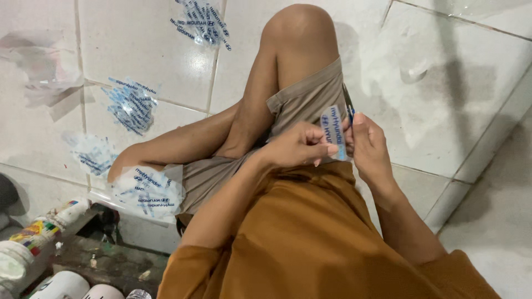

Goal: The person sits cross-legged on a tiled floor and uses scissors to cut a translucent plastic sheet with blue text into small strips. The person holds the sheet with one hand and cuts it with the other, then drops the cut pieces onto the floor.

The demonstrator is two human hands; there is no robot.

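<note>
I sit on a white tiled floor with my knees bent. My left hand (299, 147) pinches a small clear sticker strip with blue print (334, 132) between thumb and fingers. My right hand (370, 147) holds a thin dark tool with a blue grip (348, 104), like tweezers or small scissors, its tip pointing up beside the strip. Both hands meet over my right thigh, in front of my tan shorts (310, 99).
Piles of similar printed clear stickers lie on the tiles: one at the top (202, 22), one at the left (131, 104), one lower left (91, 152), and a sheet by my knee (148, 194). Crumpled clear plastic (41, 69) lies far left. Bottles and jars (39, 238) stand at bottom left.
</note>
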